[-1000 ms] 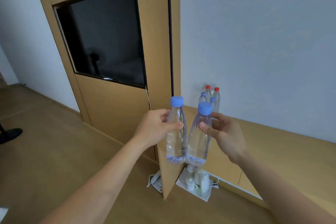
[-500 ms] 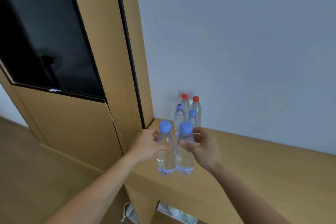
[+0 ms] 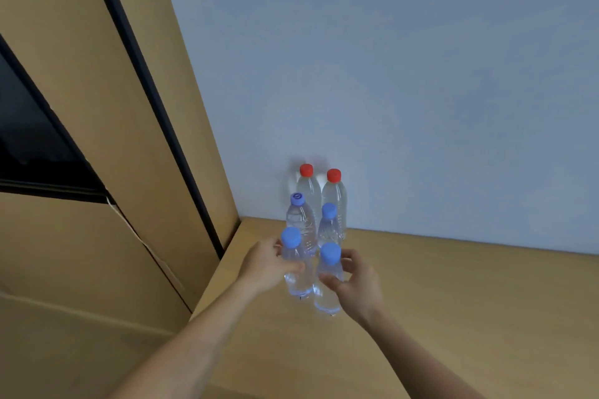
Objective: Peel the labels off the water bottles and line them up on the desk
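Observation:
My left hand [image 3: 265, 267] grips a clear, label-free water bottle with a blue cap [image 3: 296, 275]. My right hand [image 3: 355, 285] grips a second blue-capped bottle [image 3: 329, 293] right beside it. Both bottles are upright, their bases at or just above the wooden desk [image 3: 453, 301]; whether they touch it is unclear. Directly behind them stand two more blue-capped bottles [image 3: 301, 223] [image 3: 330, 227], and behind those, against the wall, two red-capped bottles [image 3: 307, 186] [image 3: 334, 193]. All are bare of labels.
A tall wooden panel with a dark strip [image 3: 152, 100] rises at the desk's left end. A dark screen [image 3: 29, 139] is set in the wood at the far left. A pale blue wall [image 3: 405, 74] backs the desk, whose surface extends to the right.
Both hands have carried their bottles forward over the desk and lowered them close behind the standing group. The view has moved closer and tilted toward the desk corner.

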`<state>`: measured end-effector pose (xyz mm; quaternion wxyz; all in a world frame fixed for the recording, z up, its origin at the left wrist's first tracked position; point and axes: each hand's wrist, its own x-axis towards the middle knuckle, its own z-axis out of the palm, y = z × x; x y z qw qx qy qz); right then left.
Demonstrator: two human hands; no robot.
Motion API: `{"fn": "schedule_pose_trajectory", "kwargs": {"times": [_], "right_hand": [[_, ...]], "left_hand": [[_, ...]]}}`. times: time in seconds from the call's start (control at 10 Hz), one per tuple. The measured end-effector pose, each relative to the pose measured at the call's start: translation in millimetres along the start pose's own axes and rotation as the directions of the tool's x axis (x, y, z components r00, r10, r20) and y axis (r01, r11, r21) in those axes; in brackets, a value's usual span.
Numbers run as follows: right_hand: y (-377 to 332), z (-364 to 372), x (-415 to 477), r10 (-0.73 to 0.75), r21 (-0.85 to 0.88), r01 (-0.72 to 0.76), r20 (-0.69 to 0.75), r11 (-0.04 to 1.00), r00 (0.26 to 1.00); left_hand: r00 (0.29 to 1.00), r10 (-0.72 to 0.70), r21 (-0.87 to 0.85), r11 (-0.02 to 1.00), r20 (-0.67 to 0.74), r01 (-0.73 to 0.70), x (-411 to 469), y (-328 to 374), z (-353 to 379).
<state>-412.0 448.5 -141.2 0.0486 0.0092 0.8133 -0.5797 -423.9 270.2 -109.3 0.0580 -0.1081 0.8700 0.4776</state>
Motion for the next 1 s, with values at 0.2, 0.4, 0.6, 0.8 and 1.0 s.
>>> {"fn": "schedule_pose_trajectory", "kwargs": {"times": [0.2, 0.4, 0.6, 0.8, 1.0], "right_hand": [[0.3, 25.0, 36.9, 0.076, -0.029, -0.079, -0.089, 0.996, 0.993], [9.9, 48.1, 58.9, 0.161, 0.018, -0.161, -0.216, 0.987, 0.963], [10.2, 64.6, 72.4, 0.179, 0.014, -0.183, -0.297, 0.983, 0.938], [5.4, 64.7, 66.7, 0.179, -0.043, -0.198, -0.269, 0.979, 0.946], [-12.3, 43.3, 50.5, 0.066, -0.042, -0.086, -0.356, 0.995, 0.932]], "left_hand": [[0.999, 0.002, 0.08, 0.997, 0.051, -0.006, 57.3, -19.7, -10.1], [0.996, 0.013, 0.134, 0.991, 0.09, -0.025, 89.4, -36.1, -2.8], [0.979, 0.134, 0.12, 0.981, 0.151, -0.153, 93.9, -40.0, 7.3], [0.967, 0.161, 0.067, 0.982, 0.195, -0.177, 99.0, -47.5, 5.8], [0.958, 0.284, 0.028, 0.958, 0.023, -0.285, 83.9, -30.5, -13.1]]}}
